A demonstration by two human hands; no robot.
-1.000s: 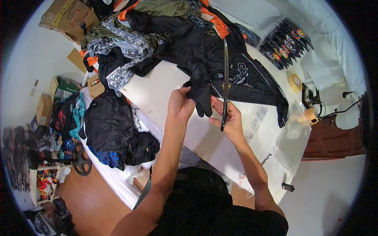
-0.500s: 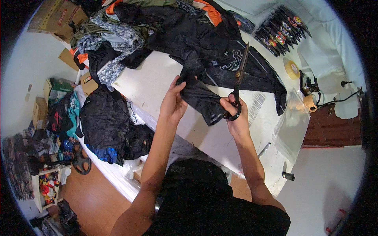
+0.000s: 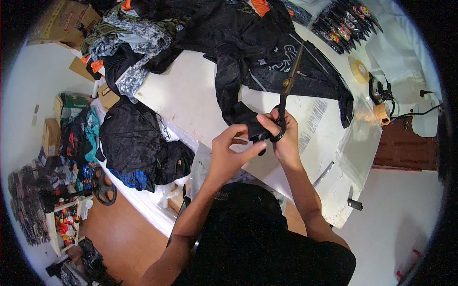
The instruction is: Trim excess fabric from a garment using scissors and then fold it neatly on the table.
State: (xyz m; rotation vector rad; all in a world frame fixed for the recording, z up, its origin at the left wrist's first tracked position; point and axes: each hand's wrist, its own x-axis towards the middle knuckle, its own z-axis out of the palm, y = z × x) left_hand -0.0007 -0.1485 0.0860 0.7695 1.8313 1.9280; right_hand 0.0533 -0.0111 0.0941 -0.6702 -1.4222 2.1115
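White tabletop [image 3: 183, 97] beneath my fingers [image 3: 233, 130], black jacket [image 3: 260, 47] sprawled beyond them, and there's the sleeve [image 3: 229, 88], its long axis running down from ahead right to my fingertips! Scissors [image 3: 286, 83] in my right hand [image 3: 288, 139], fingers closed round the handles, blades aimed ahead. Cuff [image 3: 251, 123] between both hands, nearer the right, against its thumb; my left hand [image 3: 227, 149] curls its fingers beside it, gripping or not, I can't tell.

The jacket [image 3: 234, 59] is of black matt cloth, slightly wrinkled. The scissors [image 3: 286, 82] have dark metal blades. The counter [image 3: 183, 97] seems smooth, the clear sheet [image 3: 357, 143] glossy plastic, the large box [image 3: 64, 25] cardboard.
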